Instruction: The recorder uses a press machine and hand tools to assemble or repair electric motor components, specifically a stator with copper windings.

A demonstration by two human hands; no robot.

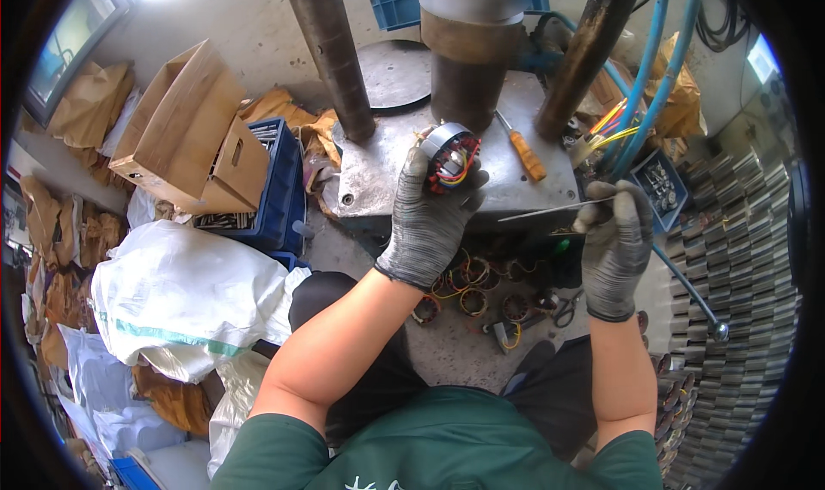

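Note:
My gloved left hand [425, 224] is closed around a motor stator [450, 155], a metal ring with red, yellow and blue wires inside. It is held up over the front of a steel press table [369, 179]. To its right, my gloved right hand [615, 251] pinches a thin metal rod [543, 212], whose free end points left toward the stator without touching it. A screwdriver with an orange handle [527, 155] lies on the table between my hands. Behind the stator stands the thick press cylinder [470, 78].
Two steel columns [331, 56] rise from the table. At left are a blue crate [288, 176], a cardboard box [176, 121] and a white sack [185, 292]. Several wired stators [473, 301] lie on the floor below. Stacked metal parts [739, 301] and a lever [692, 297] are at right.

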